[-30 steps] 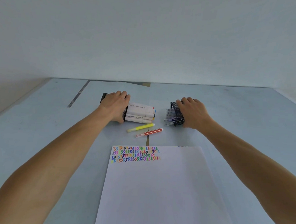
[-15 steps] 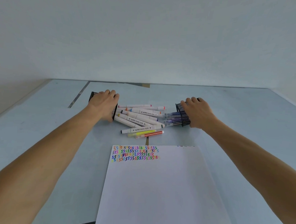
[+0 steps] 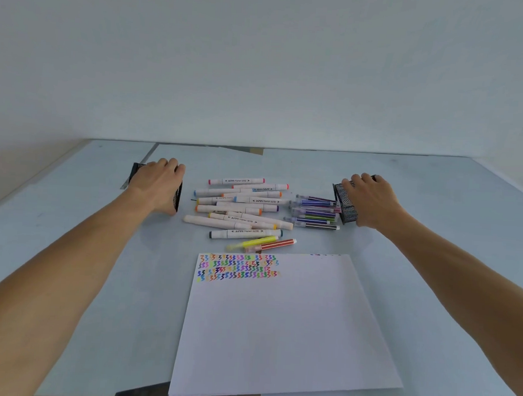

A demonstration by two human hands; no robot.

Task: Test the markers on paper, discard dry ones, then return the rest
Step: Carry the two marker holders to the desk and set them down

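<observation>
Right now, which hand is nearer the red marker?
Right, narrowly. The right hand grips a mesh cup right of and beyond the red marker; the left hand grips another cup farther left.

One head-worn view looks forward and down, close over the table (image 3: 69, 248).

The white markers (image 3: 241, 209) carry small printed lettering with arrows, too blurred to read. The paper (image 3: 277, 326) shows rows of coloured squiggles resembling "3".
</observation>
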